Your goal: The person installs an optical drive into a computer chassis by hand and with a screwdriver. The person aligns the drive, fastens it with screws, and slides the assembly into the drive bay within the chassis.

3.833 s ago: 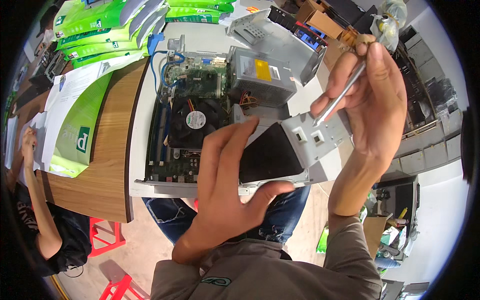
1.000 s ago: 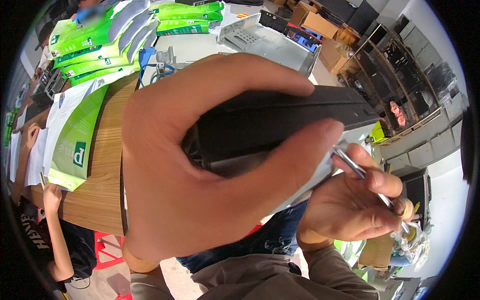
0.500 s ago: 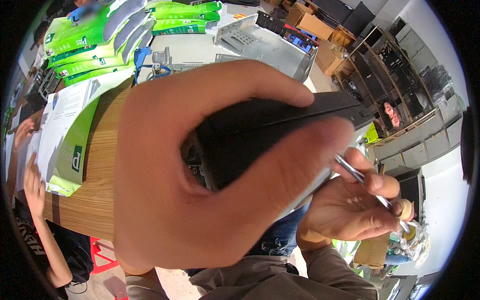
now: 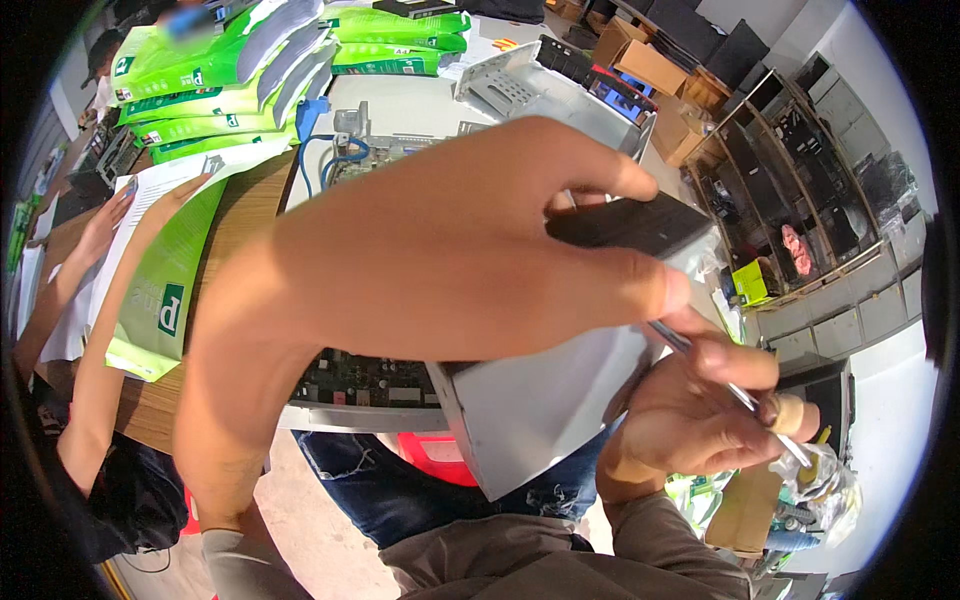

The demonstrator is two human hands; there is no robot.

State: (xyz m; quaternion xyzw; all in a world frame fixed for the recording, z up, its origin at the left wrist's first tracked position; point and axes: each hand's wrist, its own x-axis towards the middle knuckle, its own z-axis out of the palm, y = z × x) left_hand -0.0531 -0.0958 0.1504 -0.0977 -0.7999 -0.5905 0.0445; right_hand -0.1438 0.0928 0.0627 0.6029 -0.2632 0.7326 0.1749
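Note:
A grey metal box [image 4: 540, 410], dark on its upper face, stands tilted in front of me over my lap. My left hand [image 4: 450, 255] reaches across its top, fingers curled over the dark part; what lies under the palm is hidden. Its thumb comes close to the fingertips of my right hand [image 4: 680, 425]. A thin metal rod [image 4: 670, 337], like a screwdriver shaft, lies slantwise in my closed right fingers. One right finger wears a beige wrap [image 4: 795, 415]. Below my left wrist a dark circuit board [image 4: 370, 382] shows in a metal tray.
Stacked green paper packs [image 4: 210, 75] and an open metal chassis [image 4: 500, 85] sit at the table's far side. At left, another person's arms [image 4: 125, 260] handle papers and a green wrapper [image 4: 150, 320]. A shelf rack [image 4: 780, 190] and a cardboard carton [image 4: 745, 510] are at right.
My left hand has moved away from the camera, over the box. The box's grey side and the circuit board have come into view. The other person's hands have shifted up the papers.

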